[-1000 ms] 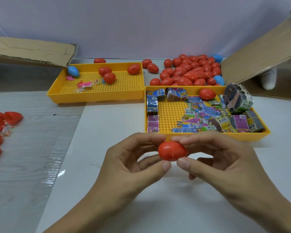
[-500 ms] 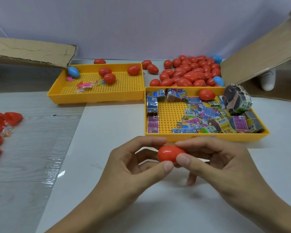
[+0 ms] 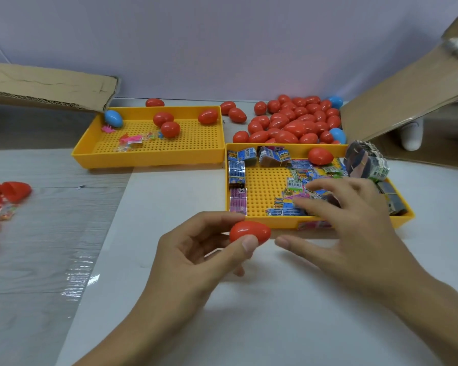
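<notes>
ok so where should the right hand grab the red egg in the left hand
Probably at its free right end, coming in from the right. The red egg lies sideways; the left hand pinches its left half between thumb and forefinger, so only the rounded right end is bare, facing the open right hand.

Table: yellow tray just beyond right hand; second yellow tray well beyond left hand; heap of red eggs behind both trays; red shells far left of left hand.
</notes>
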`<state>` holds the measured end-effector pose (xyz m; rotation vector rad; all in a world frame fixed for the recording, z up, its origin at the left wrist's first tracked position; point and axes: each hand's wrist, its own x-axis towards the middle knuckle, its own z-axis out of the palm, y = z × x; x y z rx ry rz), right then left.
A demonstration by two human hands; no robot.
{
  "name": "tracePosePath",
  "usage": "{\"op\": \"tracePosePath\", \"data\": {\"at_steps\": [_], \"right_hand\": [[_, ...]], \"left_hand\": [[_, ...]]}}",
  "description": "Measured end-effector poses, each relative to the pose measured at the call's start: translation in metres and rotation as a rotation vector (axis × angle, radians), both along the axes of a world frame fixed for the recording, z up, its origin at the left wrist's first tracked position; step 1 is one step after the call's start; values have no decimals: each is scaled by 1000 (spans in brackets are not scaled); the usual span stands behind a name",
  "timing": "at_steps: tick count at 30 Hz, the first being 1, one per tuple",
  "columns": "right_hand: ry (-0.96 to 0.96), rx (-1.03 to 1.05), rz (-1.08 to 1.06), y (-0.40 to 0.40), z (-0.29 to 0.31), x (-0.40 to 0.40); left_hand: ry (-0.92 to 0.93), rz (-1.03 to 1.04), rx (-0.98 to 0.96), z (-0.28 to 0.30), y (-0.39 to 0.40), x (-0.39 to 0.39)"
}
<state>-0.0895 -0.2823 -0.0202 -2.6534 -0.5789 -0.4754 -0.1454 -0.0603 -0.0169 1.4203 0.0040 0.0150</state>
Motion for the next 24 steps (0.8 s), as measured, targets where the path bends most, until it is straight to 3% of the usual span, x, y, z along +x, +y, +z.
{"op": "tracePosePath", "data": {"at_steps": [3, 13, 19, 24], "right_hand": [[0, 29, -7, 2, -6, 3], [139, 597, 5, 3, 13, -1], [111, 730, 175, 13, 22, -23], [399, 813, 294, 26, 19, -39]], "left_hand": [[-2, 10, -45, 0, 1, 1], [11, -104, -26, -5, 4, -1], [0, -125, -24, -1, 4, 0], [-135, -197, 166, 2, -6, -7]]}}
